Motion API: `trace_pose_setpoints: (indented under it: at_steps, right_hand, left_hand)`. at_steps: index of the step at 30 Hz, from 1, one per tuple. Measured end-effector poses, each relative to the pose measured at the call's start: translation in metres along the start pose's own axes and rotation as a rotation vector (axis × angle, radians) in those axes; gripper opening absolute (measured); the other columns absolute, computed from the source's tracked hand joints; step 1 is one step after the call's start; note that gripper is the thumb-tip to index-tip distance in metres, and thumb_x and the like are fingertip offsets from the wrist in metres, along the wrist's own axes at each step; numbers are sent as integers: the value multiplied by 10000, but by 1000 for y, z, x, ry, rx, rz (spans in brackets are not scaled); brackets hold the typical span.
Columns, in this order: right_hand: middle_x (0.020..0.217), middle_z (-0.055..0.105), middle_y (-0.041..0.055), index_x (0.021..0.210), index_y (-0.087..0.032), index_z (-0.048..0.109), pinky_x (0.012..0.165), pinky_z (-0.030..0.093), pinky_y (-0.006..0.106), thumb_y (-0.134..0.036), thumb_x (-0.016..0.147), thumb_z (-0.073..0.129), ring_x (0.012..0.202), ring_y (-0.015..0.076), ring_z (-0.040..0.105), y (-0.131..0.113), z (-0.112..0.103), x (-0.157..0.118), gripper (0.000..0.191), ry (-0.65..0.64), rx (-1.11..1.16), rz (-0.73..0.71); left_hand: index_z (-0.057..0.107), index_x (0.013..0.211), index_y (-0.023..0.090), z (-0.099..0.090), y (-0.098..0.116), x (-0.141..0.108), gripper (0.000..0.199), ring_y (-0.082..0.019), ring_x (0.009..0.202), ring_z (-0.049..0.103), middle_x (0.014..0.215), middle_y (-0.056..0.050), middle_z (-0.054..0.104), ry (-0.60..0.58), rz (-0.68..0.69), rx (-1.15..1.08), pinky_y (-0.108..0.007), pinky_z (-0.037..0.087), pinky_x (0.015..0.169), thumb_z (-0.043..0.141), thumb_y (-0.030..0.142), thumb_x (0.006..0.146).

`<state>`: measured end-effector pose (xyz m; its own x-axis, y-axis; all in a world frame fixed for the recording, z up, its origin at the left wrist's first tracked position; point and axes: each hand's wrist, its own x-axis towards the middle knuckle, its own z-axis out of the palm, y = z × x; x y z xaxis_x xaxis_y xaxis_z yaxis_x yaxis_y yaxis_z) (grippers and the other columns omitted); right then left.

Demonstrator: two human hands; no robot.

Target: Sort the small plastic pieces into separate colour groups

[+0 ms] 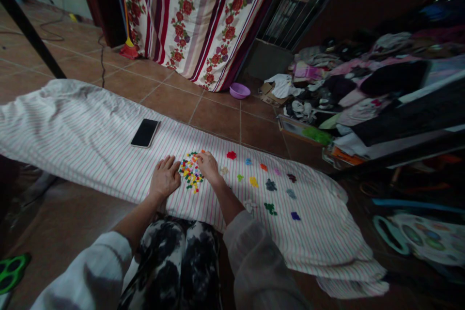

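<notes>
A mixed pile of small coloured pieces (pixel 191 174), too small to name, lies on a striped cloth (pixel 109 155) between my hands. My left hand (pixel 165 178) rests flat beside the pile's left edge, fingers stretched out and holding nothing. At the upper right edge of the pile, my right hand (pixel 208 165) has its fingers bent together over the pieces; whatever is between the fingertips is hidden. Right of that hand lie several one-colour clusters, among them a red cluster (pixel 231 155), a yellow cluster (pixel 253 182), a dark grey cluster (pixel 271 184) and a green cluster (pixel 270 209).
A smartphone (pixel 145 133) lies on the cloth to the left. Beyond, on the tiled floor, stand a purple basin (pixel 240 90) and a red broom (pixel 130 50) by a floral curtain (pixel 189 14). Clothes (pixel 341 75) are heaped at the right.
</notes>
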<state>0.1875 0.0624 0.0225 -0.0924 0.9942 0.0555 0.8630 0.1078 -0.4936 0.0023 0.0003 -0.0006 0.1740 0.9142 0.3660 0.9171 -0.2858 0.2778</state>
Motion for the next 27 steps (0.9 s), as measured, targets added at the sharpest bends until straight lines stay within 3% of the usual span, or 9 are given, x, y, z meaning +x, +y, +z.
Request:
trace_pose_setpoints:
  at_steps: [8, 12, 18, 27]
  right_hand:
    - [990, 632, 43, 1022, -255, 723, 863, 436, 250, -177, 910, 497, 942, 156, 574, 3, 0, -4, 264, 30, -7, -56]
    - [968, 637, 44, 1006, -251, 725, 904, 426, 261, -227, 930, 497, 980, 162, 567, -8, 6, -6, 242, -50, -11, -151]
    - [1096, 624, 86, 1109, -227, 697, 932, 422, 286, -234, 920, 510, 1040, 181, 563, -30, 9, -6, 266, -117, -57, -137]
    - [1015, 631, 109, 975, -206, 697, 869, 434, 313, -139, 887, 516, 1003, 210, 575, -53, 5, 4, 213, -193, -237, -82]
  left_hand:
    - [624, 1196, 208, -1, 0, 0, 397, -276, 1326, 463, 1370, -108, 565, 0, 4, 27, -445, 344, 1100, 449, 219, 841]
    - [621, 1206, 192, -1, 0, 0, 403, -276, 1333, 454, 1377, -121, 555, -14, -1, 26, -443, 340, 1105, 429, 217, 853]
    - [618, 1211, 195, 1, -1, 0, 403, -276, 1325, 465, 1374, -117, 560, 0, 12, 43, -441, 349, 1099, 435, 217, 853]
    - [625, 1201, 194, 0, 0, -1, 399, -280, 1318, 475, 1372, -119, 565, 0, 9, 55, -440, 351, 1094, 444, 223, 846]
